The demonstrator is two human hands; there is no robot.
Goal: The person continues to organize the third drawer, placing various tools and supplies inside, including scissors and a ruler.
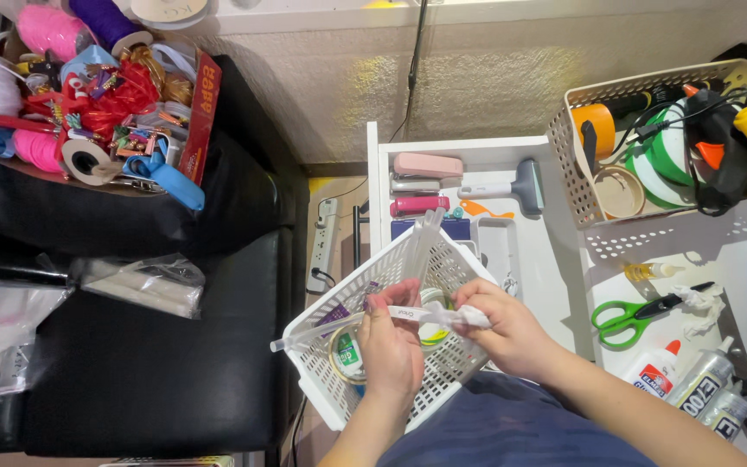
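Two hands work over one white plastic basket [391, 259] resting on the person's lap, just in front of an open white drawer [555, 251]. The left hand [391, 342] and the right hand [503, 329] share one thin white pen-like stick [408, 313], lying level above the basket; each grip is closed, fingers pinched around the stick, the right also touching a scrap of white tissue. Inside the basket lie two rolls of tape [347, 355]. On the counter to the right sit one pair of green scissors [620, 318], three glue bottles [654, 374] and a second basket [581, 186].
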